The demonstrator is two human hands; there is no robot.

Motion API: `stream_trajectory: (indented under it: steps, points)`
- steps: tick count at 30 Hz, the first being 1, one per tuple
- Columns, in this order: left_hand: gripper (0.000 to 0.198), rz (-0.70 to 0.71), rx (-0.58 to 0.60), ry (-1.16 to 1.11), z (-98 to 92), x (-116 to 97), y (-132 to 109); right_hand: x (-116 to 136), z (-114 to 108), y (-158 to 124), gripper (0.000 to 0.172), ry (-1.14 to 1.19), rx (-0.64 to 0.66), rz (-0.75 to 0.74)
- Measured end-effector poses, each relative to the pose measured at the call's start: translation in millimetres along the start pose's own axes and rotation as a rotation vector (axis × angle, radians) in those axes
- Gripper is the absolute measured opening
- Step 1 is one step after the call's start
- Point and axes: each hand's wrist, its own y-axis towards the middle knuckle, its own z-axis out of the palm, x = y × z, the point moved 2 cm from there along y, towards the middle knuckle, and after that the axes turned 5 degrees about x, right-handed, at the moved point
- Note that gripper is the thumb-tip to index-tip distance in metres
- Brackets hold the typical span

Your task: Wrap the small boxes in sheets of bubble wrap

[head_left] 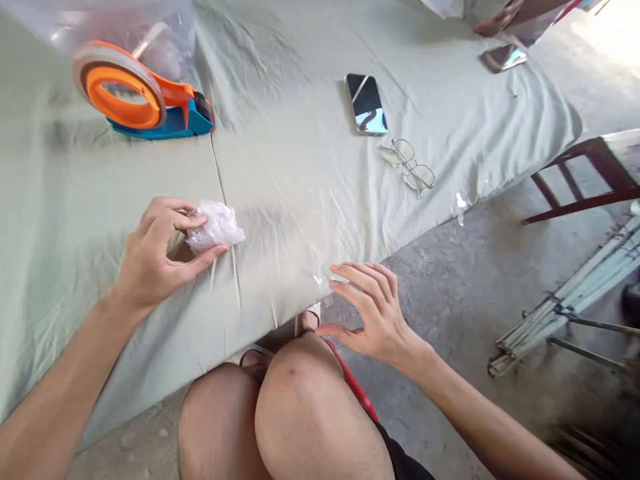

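Note:
My left hand (163, 250) is closed around a small bundle of crumpled clear plastic wrap (217, 227), thumb on the near side and fingers on the far side. The bundle is at the cloth-covered table's surface; what may be inside it cannot be made out. Off to the right, my right hand (373, 307) hangs at the table's front edge with its fingers apart and nothing gripped. A small shiny clear scrap (319, 281) shows close to its fingertips. Beyond my left hand stands an orange and blue tape dispenser (145, 93) with a roll of tape on it.
A phone (367, 103) and wire-rimmed glasses (410, 167) lie on the pale green tablecloth (290, 160). Another phone (505, 57) is near the far right end, by another person's hand (497, 20). A clear plastic bag (170, 40) sits at back left. Metal poles (565, 293) and a dark wooden stool (595, 173) are at right.

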Motion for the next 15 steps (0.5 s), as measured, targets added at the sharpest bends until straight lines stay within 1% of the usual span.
stream_trajectory:
  steps: [1,3,5,6,9,11,13,15]
  points:
    - [0.044,0.001,-0.004,-0.005,0.3,0.5,0.1,2.1,6.0,-14.9,0.054,-0.053,0.041,0.018]
    - [0.048,0.004,-0.002,-0.021,1.3,3.0,0.0,3.4,15.1,-30.0,0.04,-0.119,0.084,0.045]
    - [0.051,0.006,-0.003,-0.035,2.2,5.8,-0.6,2.4,18.8,-30.6,0.022,-0.152,0.067,0.044]
    - [0.052,0.004,-0.003,-0.041,2.4,6.7,-1.0,1.4,19.2,-28.0,0.019,-0.158,0.049,0.03]
    - [0.049,-0.024,0.015,-0.042,2.2,5.8,-1.6,-2.3,18.3,-18.5,0.021,-0.127,0.015,-0.019]
    - [0.044,-0.043,0.038,-0.037,1.8,3.2,-1.5,-4.9,15.1,-13.2,0.022,-0.071,-0.02,-0.02]
    - [0.039,-0.052,0.054,-0.031,1.7,0.8,-0.9,-7.5,8.9,-7.2,0.025,0.025,-0.054,0.028]
    - [0.041,-0.033,0.055,-0.026,2.1,-0.5,-0.1,-9.8,-0.5,1.6,0.028,0.156,-0.069,0.104]
